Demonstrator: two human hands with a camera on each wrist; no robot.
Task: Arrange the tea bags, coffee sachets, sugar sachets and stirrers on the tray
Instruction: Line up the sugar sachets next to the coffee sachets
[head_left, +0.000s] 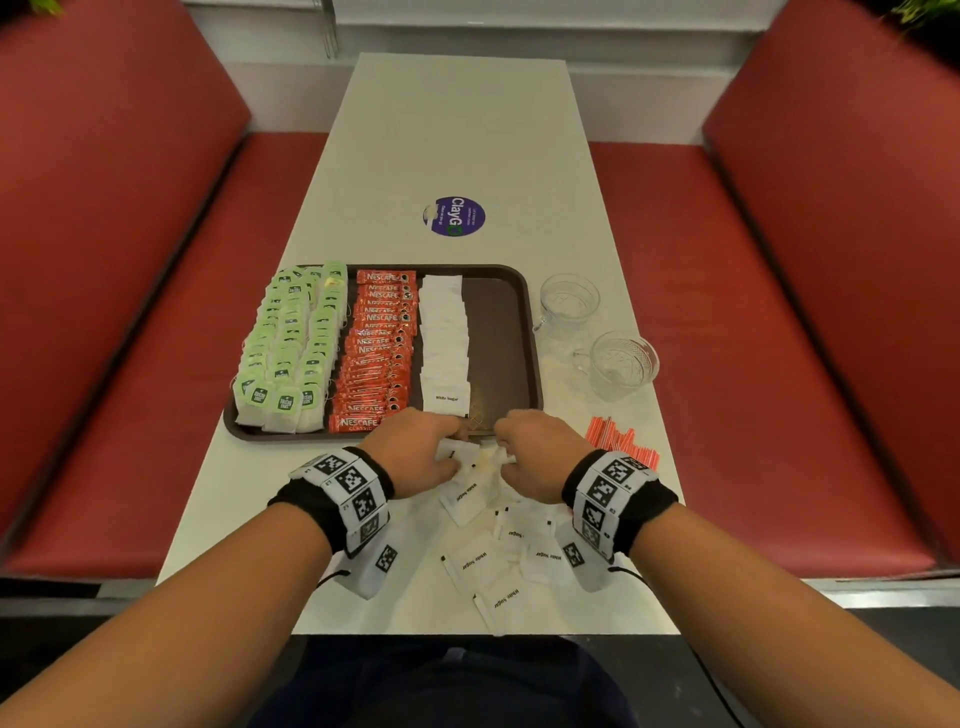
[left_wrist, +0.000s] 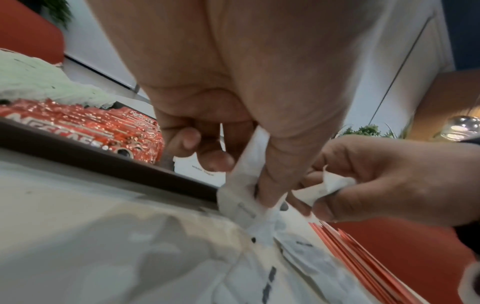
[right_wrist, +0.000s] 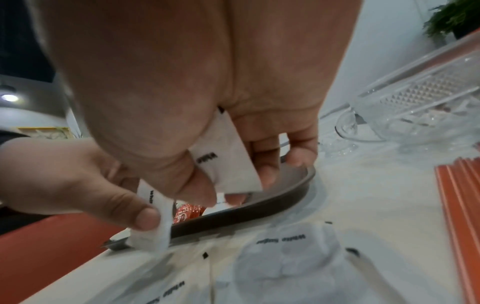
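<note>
A brown tray (head_left: 501, 332) holds green tea bags (head_left: 291, 343) on its left, red coffee sachets (head_left: 376, 358) in the middle and a column of white sugar sachets (head_left: 445, 343) beside them. Just before the tray's near edge, my left hand (head_left: 415, 452) pinches a white sugar sachet (left_wrist: 245, 197). My right hand (head_left: 535, 452) pinches another white sugar sachet (right_wrist: 228, 164). Loose sugar sachets (head_left: 488, 561) lie on the table between my wrists. Orange stirrers (head_left: 621, 439) lie on the table right of my right hand.
Two glass cups (head_left: 569, 304) (head_left: 621, 364) stand right of the tray. A round blue sticker (head_left: 453, 216) sits on the white table (head_left: 457, 130) beyond it. Red bench seats (head_left: 130, 312) flank the table on both sides. The tray's right strip is bare.
</note>
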